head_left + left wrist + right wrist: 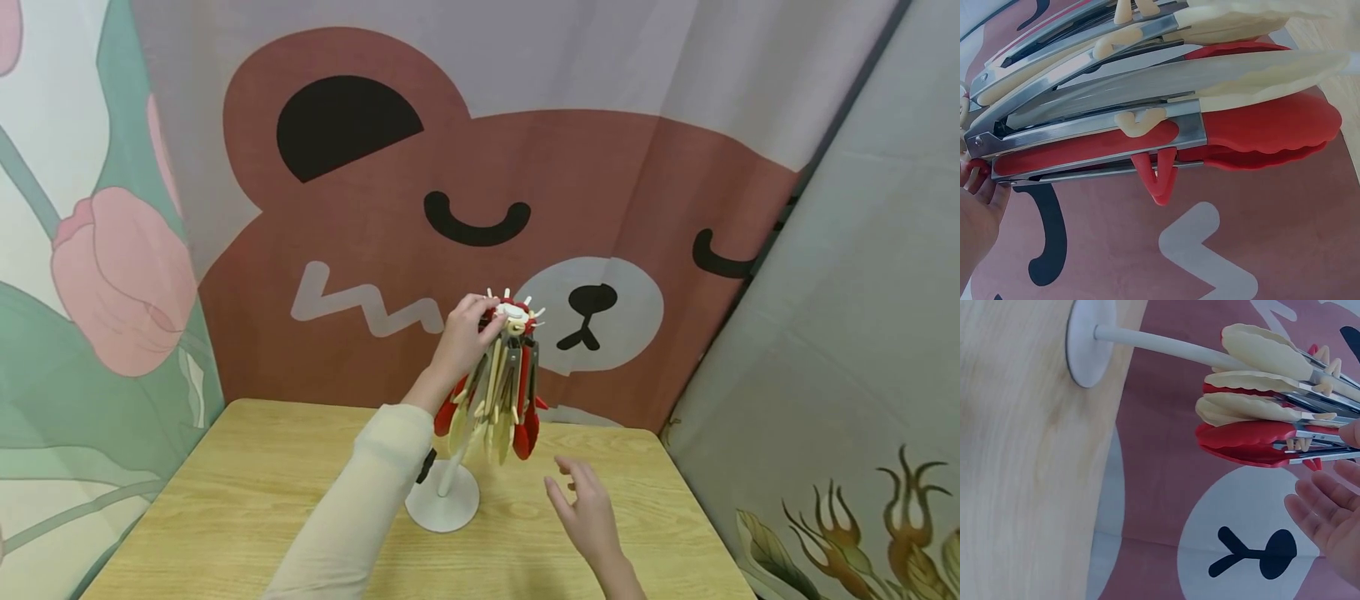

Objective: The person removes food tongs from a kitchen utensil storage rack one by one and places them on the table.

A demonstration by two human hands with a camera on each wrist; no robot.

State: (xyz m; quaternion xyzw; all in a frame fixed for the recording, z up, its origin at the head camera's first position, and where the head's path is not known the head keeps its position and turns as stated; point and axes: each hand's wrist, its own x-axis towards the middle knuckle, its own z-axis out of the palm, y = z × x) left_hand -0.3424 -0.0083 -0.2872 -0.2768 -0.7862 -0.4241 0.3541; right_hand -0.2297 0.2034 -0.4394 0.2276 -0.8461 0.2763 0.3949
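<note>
Several kitchen tongs with red or cream tips hang in a ring from a white stand point(452, 477). Pegs stick out around the stand's top point(513, 312). My left hand point(467, 335) is at the left side of this top, its fingers and thumb pinching the red ring end of a pair of red tongs point(1085, 151); part of the grip is hidden. Cream tongs point(1272, 75) hang beside it. Low and to the right, my right hand point(588, 512) holds nothing, fingers spread and slightly bent. In the right wrist view it is near some red tongs point(1247, 434).
The stand's round white base point(459, 512) rests on a wooden table point(300, 467). Behind it hangs a curtain point(360, 367) with a bear print. A small black object point(426, 467) shows beside the base. Printed cloths hang at both sides.
</note>
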